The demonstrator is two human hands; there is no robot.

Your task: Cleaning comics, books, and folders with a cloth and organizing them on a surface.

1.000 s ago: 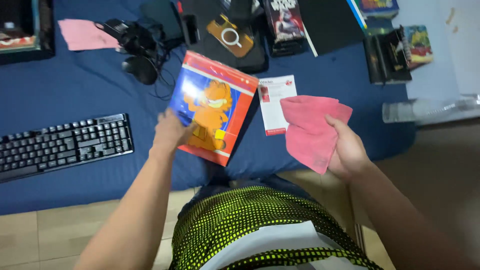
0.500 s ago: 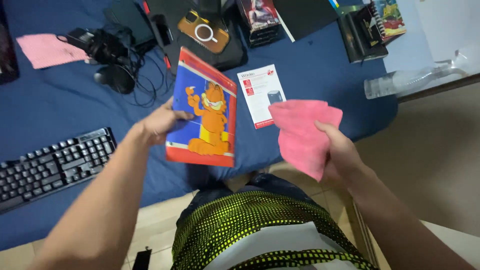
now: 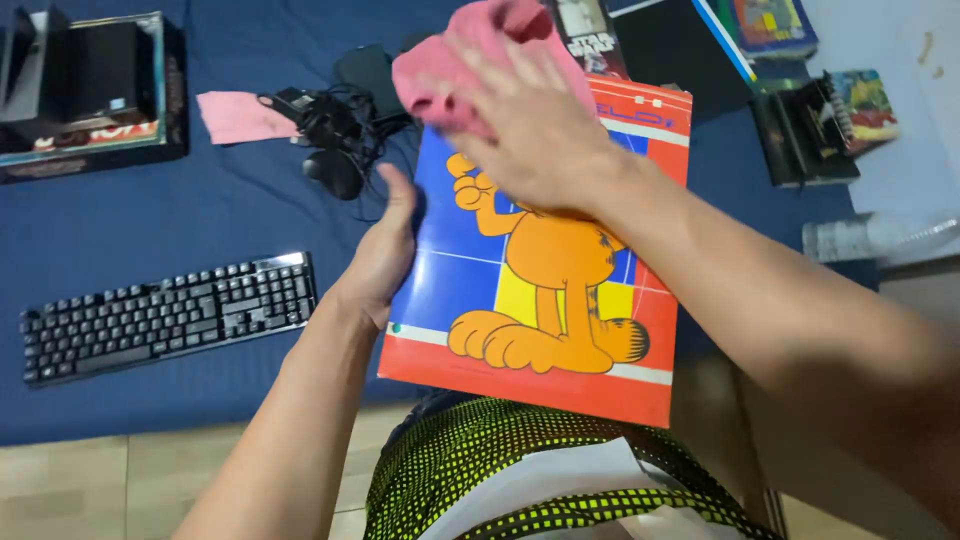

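Cartoon-cat book (image 3: 540,290): left hand (image 3: 385,262) grip pinches its edge; right hand (image 3: 530,125) grip presses a pink cloth (image 3: 470,55) on its cover.

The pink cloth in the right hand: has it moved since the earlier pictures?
Yes. The pink cloth went from right of the cartoon book to its top edge, pressed by the right hand.

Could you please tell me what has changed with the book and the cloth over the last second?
The left hand has pulled the cartoon book closer. The right hand has brought the pink cloth from the side onto the cover's top. Both grips are unchanged; the keyboard stays on the blue surface.
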